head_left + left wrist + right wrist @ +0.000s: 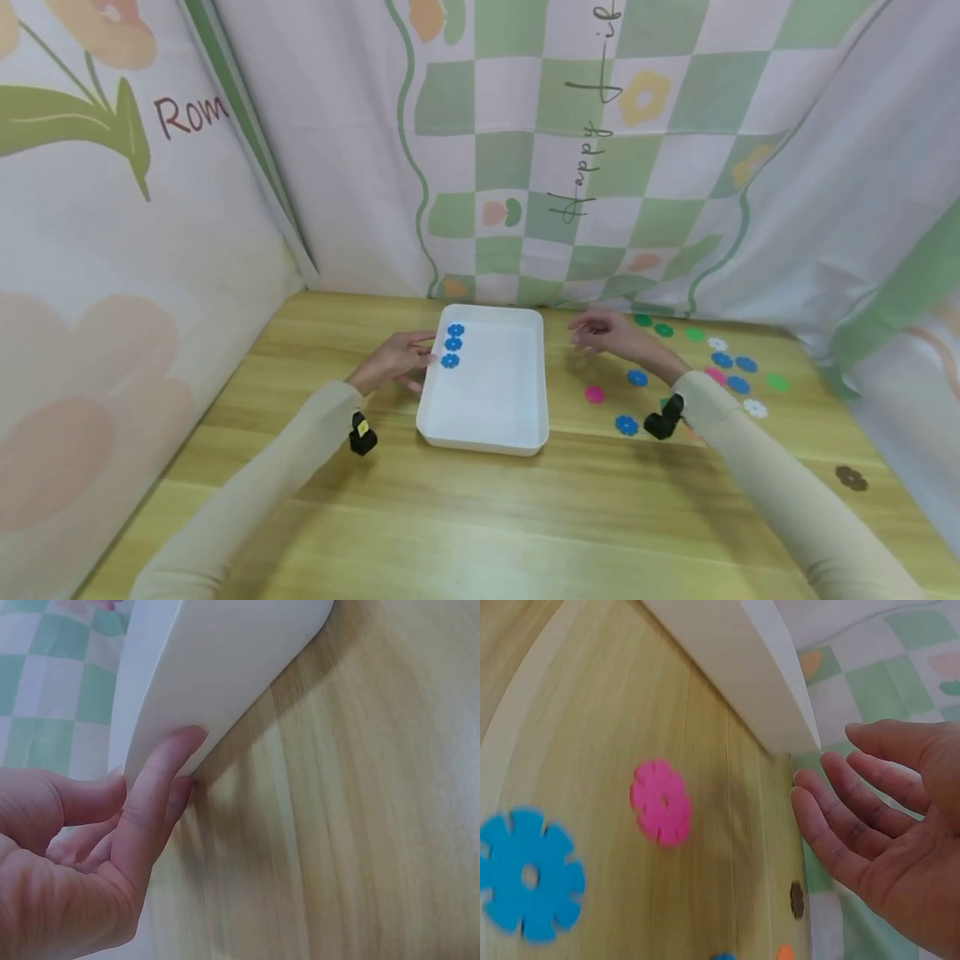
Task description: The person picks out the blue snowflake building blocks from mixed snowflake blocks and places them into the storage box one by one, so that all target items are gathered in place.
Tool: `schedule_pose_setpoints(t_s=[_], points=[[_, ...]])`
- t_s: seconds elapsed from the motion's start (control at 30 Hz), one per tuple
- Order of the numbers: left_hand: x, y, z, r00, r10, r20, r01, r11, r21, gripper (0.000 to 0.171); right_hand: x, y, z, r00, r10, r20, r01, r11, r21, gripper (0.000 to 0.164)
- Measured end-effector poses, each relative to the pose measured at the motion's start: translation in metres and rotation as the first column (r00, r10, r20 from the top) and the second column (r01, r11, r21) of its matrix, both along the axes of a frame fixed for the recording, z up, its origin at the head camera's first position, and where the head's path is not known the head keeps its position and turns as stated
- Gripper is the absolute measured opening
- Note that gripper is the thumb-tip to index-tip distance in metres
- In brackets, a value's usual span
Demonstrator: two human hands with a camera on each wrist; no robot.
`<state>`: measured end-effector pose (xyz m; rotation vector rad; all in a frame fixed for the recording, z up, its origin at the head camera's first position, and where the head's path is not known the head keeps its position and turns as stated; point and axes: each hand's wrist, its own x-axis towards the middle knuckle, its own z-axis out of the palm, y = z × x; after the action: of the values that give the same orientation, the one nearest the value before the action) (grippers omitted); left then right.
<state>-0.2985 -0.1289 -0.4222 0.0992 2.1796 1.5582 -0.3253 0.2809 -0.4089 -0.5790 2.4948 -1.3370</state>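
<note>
A white rectangular tray [491, 408] lies on the table, with three blue flower-shaped discs [453, 343] in a column along the inside of its left wall. At that wall my left hand [396, 358] holds the tray's edge; the left wrist view shows the thumb at the rim and a finger along the outer side. My right hand [606, 332] hovers to the right of the tray's far end. Its fingers bend loosely, and nothing shows between them in the right wrist view. Below it lie a pink flower disc [661, 802] and a blue one [531, 876].
Several flower discs in green, white, blue and pink are spread on the right, some beneath the right forearm. A brown disc [851, 477] lies apart near the right edge. Patterned curtains [570, 167] border the wooden table [480, 517] behind and on both sides.
</note>
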Motion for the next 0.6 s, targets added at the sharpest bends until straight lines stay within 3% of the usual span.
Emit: schedule_pose_setpoints(t_s=[0.13,0.33,0.6], points=[[0.000,0.000,0.000,1.000,0.004,0.001,-0.004,1.000,-0.008,0.060,0.008,0.025,-0.003,0.999,-0.041,0.007,0.041,0.999,-0.006,0.043],[-0.001,0.003,-0.003,1.000,0.017,0.009,-0.017,1.000,-0.006,0.060,0.025,0.064,-0.007,0.997,-0.072,-0.023,0.074,0.991,0.115,0.050],[-0.002,0.000,-0.005,1.000,0.026,0.009,-0.026,1.000,-0.003,0.060,0.033,0.100,-0.018,0.998,0.010,-0.056,-0.001,0.987,0.161,0.047]])
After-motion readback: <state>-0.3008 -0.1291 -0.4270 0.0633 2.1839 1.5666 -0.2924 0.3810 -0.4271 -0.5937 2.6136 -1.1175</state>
